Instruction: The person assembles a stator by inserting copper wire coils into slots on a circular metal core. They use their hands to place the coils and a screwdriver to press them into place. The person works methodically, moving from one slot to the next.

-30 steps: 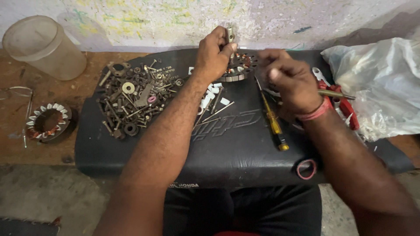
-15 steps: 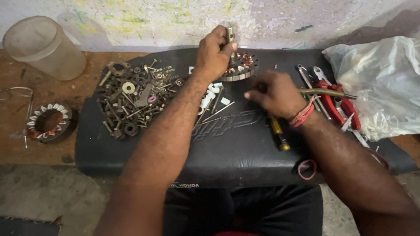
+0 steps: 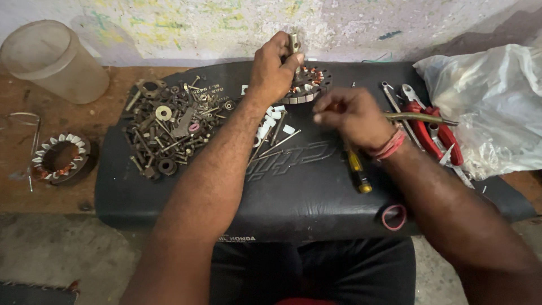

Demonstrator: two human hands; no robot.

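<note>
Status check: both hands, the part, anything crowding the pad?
Left hand pinching small metal piece above wound stator. Right hand closed on thin tool. Screwdriver lies under the right wrist.

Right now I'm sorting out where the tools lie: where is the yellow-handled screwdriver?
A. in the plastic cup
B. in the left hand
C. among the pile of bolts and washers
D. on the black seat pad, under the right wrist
D: the yellow-handled screwdriver lies on the black seat pad, just under the right hand and its wrist, apart from the pile of bolts and washers and from the left hand.
</note>
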